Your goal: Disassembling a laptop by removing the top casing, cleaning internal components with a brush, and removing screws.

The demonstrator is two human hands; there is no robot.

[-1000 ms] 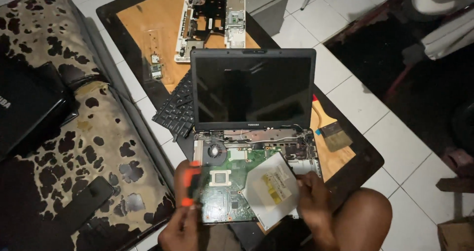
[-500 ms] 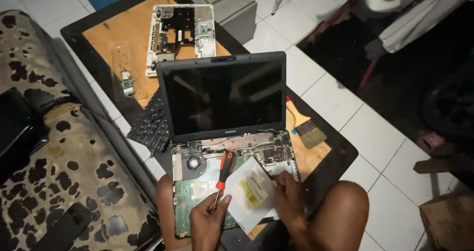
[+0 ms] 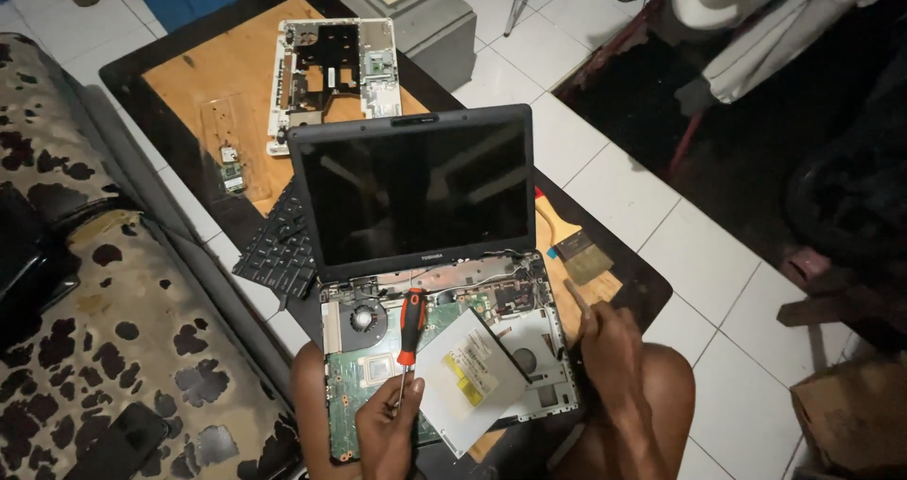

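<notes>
Your left hand pinches the thin shaft of the screwdriver between its fingertips, and the red and black handle points to 12 o'clock over the open laptop. The silver disc drive lies tilted on the green board, just beside the screwdriver at 3 o'clock. Your right hand rests at the laptop's right edge, index finger stretched out, the others loosely bent.

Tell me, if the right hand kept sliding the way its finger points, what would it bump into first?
Probably the paintbrush. The right hand points up and a little left along the laptop's right edge, and the brush lies just beyond on the table. Depth is hard to judge.
</notes>
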